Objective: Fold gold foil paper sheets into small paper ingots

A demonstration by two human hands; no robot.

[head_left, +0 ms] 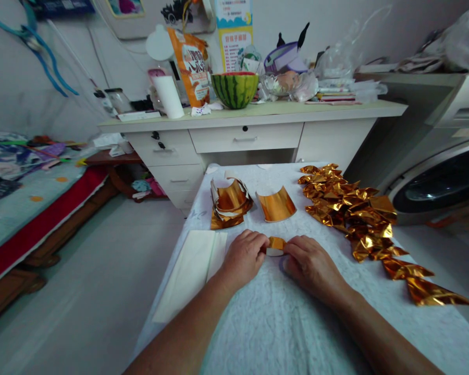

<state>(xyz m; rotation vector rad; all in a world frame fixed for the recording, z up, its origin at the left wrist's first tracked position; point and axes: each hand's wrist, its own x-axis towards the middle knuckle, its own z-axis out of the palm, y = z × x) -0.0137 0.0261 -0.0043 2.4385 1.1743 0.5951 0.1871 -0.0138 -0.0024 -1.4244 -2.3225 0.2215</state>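
Between my two hands is a small folded piece of gold paper point(275, 245), its pale underside facing me. My left hand point(245, 255) pinches its left end, and my right hand point(310, 263) pinches the right end. Just beyond them a curved gold sheet point(277, 205) lies on the cloth-covered table point(258, 333). Left of that sheet sits a loose stack of curled gold paper point(231, 202). Pale paper sheets point(187, 271) lie flat beside my left forearm. A long heap of folded gold pieces point(347, 208) runs down the right side of the table.
Behind the table stands a white desk point(246, 121) bearing a watermelon half point(235, 89), an orange bag point(191, 67) and a white roll point(168, 97). A bed point(31, 208) is at the left, a washing machine point(445, 156) at the right.
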